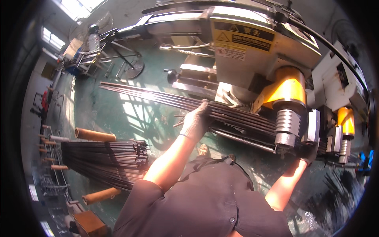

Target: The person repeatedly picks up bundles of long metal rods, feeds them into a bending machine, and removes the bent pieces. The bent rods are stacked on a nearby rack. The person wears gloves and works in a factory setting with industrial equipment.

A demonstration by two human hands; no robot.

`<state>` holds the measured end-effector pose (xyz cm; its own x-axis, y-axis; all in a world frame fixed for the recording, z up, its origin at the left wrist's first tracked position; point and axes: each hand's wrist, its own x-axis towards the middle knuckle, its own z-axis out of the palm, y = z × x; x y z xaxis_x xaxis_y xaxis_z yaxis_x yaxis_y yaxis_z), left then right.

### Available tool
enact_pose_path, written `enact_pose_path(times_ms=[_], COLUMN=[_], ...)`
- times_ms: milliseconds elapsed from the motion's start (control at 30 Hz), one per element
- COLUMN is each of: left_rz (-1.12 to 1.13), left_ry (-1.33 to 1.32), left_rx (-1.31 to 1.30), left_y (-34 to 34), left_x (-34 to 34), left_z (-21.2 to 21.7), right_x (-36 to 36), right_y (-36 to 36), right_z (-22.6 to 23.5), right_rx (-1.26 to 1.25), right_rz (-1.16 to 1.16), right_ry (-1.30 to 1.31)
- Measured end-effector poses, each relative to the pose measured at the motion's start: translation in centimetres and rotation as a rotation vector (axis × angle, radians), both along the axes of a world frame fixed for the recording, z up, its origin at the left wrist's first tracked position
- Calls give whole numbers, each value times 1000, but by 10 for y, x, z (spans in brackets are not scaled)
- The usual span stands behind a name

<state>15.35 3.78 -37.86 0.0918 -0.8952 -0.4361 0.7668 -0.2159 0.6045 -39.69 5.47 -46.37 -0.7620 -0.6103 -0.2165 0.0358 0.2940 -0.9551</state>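
Perhaps the rods could sag if the left hand clasping them slackens; the right hand's grip is unclear.

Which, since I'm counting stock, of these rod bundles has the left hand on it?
The bundle of dark metal rods slanting toward the larger yellow cylinder: the left hand is on it. The lower-left bundle has no hand on it.

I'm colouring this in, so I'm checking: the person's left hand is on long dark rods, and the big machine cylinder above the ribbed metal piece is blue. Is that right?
Not quite: the big machine cylinder above the ribbed metal piece is yellow-orange, as the head view shows. The left hand is indeed on long dark rods.
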Motion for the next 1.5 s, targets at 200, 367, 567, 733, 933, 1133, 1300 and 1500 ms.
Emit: enact_pose_path(times_ms=[200, 367, 567, 733, 933, 1133, 1300, 1500], left_rz=[40, 237, 446, 582, 708, 637, 530, 445], left_ry=[147, 115, 89, 38, -118, -186, -208, -235], left_rx=[24, -86, -119, -179, -25, -16, -2, -49], left_y=[12, 5, -18, -30, -49, -59, -75, -75], left_x=[41, 164, 354, 522, 647, 685, 695, 705], left_z=[12, -3, -16, -24, -15, -12, -30, -41], right_x=[24, 16, 23, 205, 306, 296, 120, 110], right_y=[10, 5, 63, 144, 199, 225, 308, 275], right_z=[78, 63, -5, -33, -75, -69, -176, -198], right_rx=[-196, -224, 449, 1506, 1737, 1690, 978, 1280], right_rz=[-127, -130, 5, 1046, 1547, 1753, 1607, 1281], right_ry=[-775, -629, 460, 1513, 1308, 1407, 2907, 3570])
